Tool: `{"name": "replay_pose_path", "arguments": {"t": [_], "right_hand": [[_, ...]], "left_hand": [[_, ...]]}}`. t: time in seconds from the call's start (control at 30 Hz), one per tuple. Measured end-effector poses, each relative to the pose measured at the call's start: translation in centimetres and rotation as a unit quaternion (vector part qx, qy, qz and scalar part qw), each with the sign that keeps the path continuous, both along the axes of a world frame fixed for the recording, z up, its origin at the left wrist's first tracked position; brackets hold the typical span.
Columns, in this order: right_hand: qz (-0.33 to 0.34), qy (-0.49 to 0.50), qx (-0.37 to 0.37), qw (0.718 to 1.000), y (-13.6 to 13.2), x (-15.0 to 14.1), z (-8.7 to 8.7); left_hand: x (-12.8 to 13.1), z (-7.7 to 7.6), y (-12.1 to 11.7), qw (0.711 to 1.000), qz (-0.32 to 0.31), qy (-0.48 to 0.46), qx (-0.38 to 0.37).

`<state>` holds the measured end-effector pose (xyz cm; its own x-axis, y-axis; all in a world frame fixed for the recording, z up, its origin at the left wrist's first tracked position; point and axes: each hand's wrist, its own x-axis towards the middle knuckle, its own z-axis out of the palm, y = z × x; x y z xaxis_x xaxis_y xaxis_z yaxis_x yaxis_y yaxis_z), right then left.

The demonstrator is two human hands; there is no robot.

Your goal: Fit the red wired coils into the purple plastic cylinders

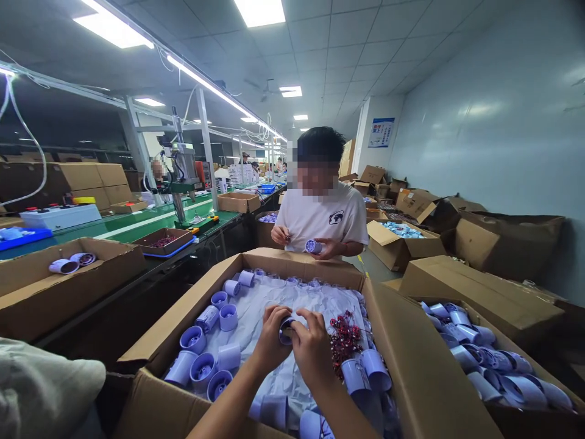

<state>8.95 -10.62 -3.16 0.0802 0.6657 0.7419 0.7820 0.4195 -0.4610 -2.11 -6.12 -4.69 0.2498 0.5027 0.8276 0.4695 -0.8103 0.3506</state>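
Observation:
Over the open carton, both my hands are at one small white cup-shaped plastic housing (286, 333), its open end towards me. My left hand (269, 341) wraps its fingers around the left side. My right hand (312, 349) has its fingers closed at the right rim; whether they also pinch a small part inside is hidden. Just right of my hands lies a pile of small red parts with thin leads (343, 338) on a white sheet (292, 305). Similar white housings (192, 339) line the carton's left side, and a few more (375, 369) sit at the right.
The carton's cardboard walls (393, 329) surround my work. Across it stands a co-worker (320, 219) holding another white housing (313, 246). A box of housings (498, 360) is at right. Left are a box with two housings (82, 286) and a green conveyor (123, 228).

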Motion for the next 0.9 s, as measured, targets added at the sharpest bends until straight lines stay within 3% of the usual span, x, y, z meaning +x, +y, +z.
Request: {"name": "replay_pose_path", "arguments": {"t": [0.17, 0.5, 0.73, 0.9], "right_hand": [[-0.015, 0.007, -0.002, 1.0, 0.0, 0.0, 0.2], [-0.054, -0.028, -0.135, 0.989, 0.3, 0.2, 0.0], [-0.039, -0.043, -0.265, 0.962, -0.2, 0.2, 1.7], [-0.028, -0.002, -0.304, 0.952, 0.5, -0.3, 1.5]], "left_hand": [[-0.1, 0.3, -0.1, 0.999, -0.034, 0.001, -0.014], [-0.4, 0.6, -0.4, 0.991, -0.105, 0.067, -0.056], [-0.4, 1.4, -1.1, 0.978, -0.093, 0.119, -0.143], [-0.9, 0.8, 0.0, 0.981, -0.092, 0.14, -0.098]]}}
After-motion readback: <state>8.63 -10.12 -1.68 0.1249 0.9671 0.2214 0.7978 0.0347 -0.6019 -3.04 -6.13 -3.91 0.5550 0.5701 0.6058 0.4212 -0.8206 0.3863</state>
